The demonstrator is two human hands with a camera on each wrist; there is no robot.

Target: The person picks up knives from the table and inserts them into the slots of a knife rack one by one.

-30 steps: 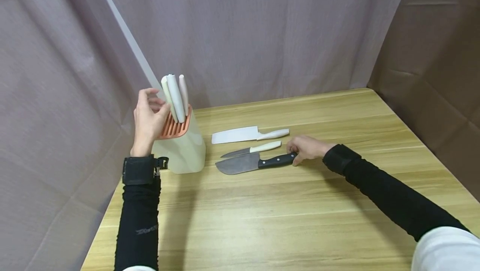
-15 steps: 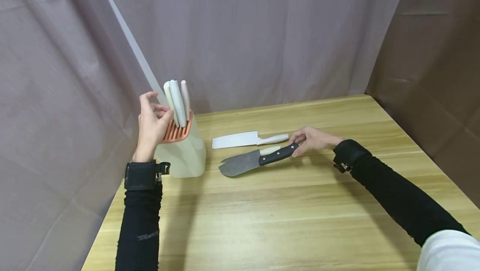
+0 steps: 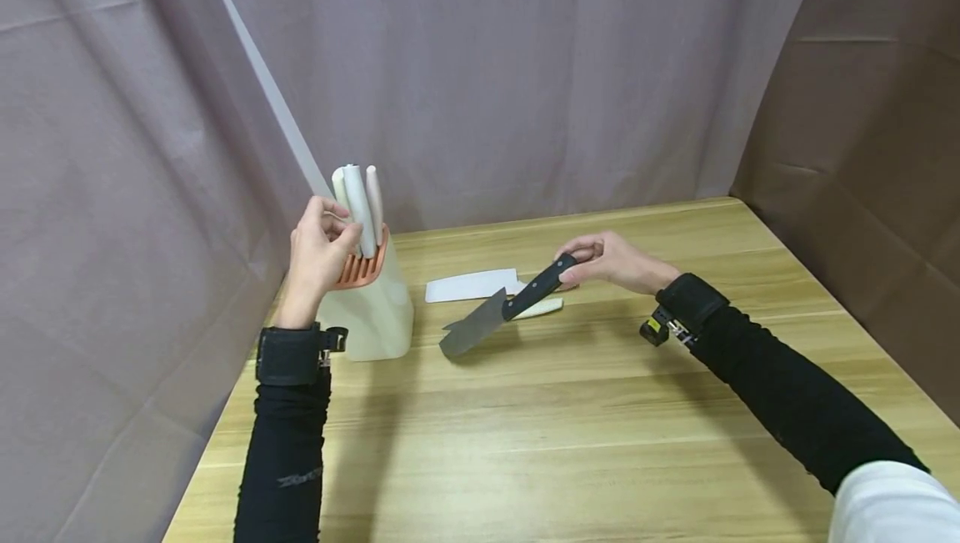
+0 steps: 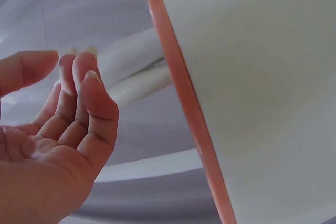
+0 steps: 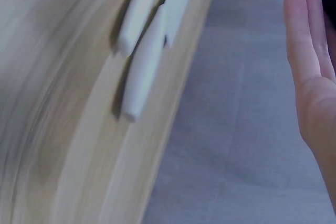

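Observation:
My right hand (image 3: 583, 263) pinches the end of the black handle of a broad steel knife (image 3: 480, 324) and holds it above the wooden table (image 3: 570, 426), blade sloping down to the left. Under it lie a white cleaver (image 3: 471, 285) and a small white-handled knife (image 3: 546, 308), partly hidden. In the right wrist view my right hand (image 5: 310, 72) shows straight fingers beside two blurred white handles (image 5: 144, 72). My left hand (image 3: 324, 243) is raised at the cream knife block (image 3: 372, 318), fingers relaxed next to its white handles (image 3: 360, 203). Left wrist view: my left hand (image 4: 58, 124), the block (image 4: 262, 77).
The block has an orange slotted top (image 3: 362, 270) and stands near the table's left edge. Grey cloth (image 3: 487, 67) hangs behind and to the left, brown cloth (image 3: 862, 109) to the right. Bare wood stretches in front of me.
My right hand has lifted the black-handled knife off the table, handle rising and swinging left while the blade tips down. My left hand stays by the block, fingers closer to the handles.

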